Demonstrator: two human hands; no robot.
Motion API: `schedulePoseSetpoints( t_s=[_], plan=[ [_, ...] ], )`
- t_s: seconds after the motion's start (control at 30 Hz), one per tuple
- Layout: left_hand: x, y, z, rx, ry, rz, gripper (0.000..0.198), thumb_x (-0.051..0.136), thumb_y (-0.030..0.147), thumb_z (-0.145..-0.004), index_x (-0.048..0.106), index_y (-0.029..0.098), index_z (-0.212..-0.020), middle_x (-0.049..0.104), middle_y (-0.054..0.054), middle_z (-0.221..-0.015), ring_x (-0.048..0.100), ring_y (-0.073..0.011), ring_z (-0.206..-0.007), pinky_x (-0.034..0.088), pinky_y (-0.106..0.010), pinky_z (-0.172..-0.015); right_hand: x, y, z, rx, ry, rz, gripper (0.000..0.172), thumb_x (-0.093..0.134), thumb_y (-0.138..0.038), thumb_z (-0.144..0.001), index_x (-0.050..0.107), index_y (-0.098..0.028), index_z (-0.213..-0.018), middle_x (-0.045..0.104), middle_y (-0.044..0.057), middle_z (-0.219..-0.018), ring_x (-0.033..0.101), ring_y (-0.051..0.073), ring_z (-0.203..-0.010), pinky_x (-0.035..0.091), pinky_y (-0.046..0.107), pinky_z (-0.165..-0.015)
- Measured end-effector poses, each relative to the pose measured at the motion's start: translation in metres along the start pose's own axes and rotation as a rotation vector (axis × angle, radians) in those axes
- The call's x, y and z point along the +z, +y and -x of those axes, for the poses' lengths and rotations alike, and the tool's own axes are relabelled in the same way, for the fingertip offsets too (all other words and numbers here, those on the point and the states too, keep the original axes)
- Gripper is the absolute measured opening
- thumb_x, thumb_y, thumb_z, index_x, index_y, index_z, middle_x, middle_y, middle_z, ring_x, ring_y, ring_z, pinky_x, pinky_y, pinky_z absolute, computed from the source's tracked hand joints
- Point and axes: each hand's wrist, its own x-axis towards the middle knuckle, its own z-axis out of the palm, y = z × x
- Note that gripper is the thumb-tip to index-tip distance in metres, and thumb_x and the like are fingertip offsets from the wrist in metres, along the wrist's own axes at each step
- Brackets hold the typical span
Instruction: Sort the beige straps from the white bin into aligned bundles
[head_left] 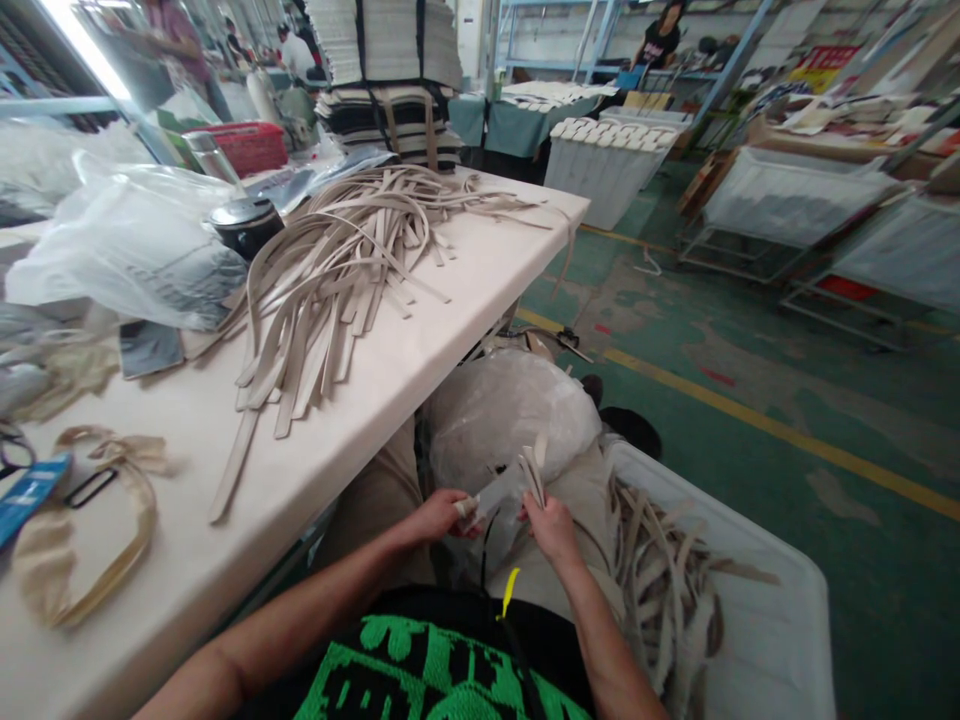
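Note:
Low over my lap, my left hand point(448, 513) is closed on one end of a pale, translucent strip point(496, 488); whether it is plastic or tape I cannot tell. A light wrap shows around one of its fingers. My right hand point(553, 527) grips a small bunch of beige straps point(533, 474), whose ends stick up above the fingers. The pale strip stretches between both hands and meets the straps. Just beyond them a clear plastic bag point(517, 400) lies across my knees. On the table at left, many similar loose straps point(337, 260) are heaped.
At my right stands a white plastic bin point(772, 600) holding tangled straps point(667, 580). The table point(420, 350) also carries a dark lidded mug point(246, 222), a filled plastic bag point(135, 240) and a beige band point(82, 560). Beyond are carts and a co-worker point(660, 40).

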Motion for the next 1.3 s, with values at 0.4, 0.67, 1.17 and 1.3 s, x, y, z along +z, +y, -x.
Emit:
schedulePoseSetpoints(
  t_s=[0.4,0.67,1.17,1.3],
  plan=[
    [0.025,0.018,0.021,-0.009,-0.094,0.268,0.058,0.069,0.065,-0.063,0.059,0.012,-0.083,0.067,-0.008,-0.075,0.06,-0.0156,-0.062,0.042,-0.026,-0.06,0.013,-0.021,0.021,0.221,-0.243,-0.347,0.054,0.059,-0.066,-0.069,0.068,-0.012,-0.076,0.064,0.005,-0.056,0.034,0.006,-0.034,0.036,0.023,-0.036],
    [0.029,0.011,0.026,0.04,-0.162,0.18,0.042,0.079,0.045,-0.059,0.066,0.011,-0.081,0.061,0.0,-0.067,0.05,-0.0098,-0.057,0.04,-0.023,-0.059,0.027,-0.036,0.018,0.193,-0.198,-0.548,0.045,0.077,-0.046,-0.053,0.062,-0.015,-0.082,0.042,-0.01,-0.044,0.031,0.005,-0.036,0.03,0.02,-0.037],
    [0.021,0.035,0.018,-0.091,-0.204,0.214,0.052,0.082,0.055,-0.054,0.07,0.009,-0.073,0.066,-0.008,-0.067,0.059,-0.0156,-0.057,0.046,-0.028,-0.061,0.019,-0.029,0.018,0.029,-0.176,-0.567,0.056,0.06,-0.06,-0.075,0.059,-0.015,-0.108,0.065,0.0,-0.075,0.039,0.006,-0.038,0.042,0.023,-0.041],
    [-0.016,0.123,0.009,0.171,0.0,0.317,0.053,0.086,0.052,-0.051,0.068,0.007,-0.073,0.067,-0.009,-0.07,0.06,-0.0155,-0.059,0.047,-0.028,-0.063,0.008,-0.026,0.018,-0.014,-0.179,-0.574,0.063,0.049,-0.064,-0.083,0.049,-0.017,-0.124,0.067,0.003,-0.081,0.046,0.009,-0.042,0.041,0.024,-0.041]
  ],
)
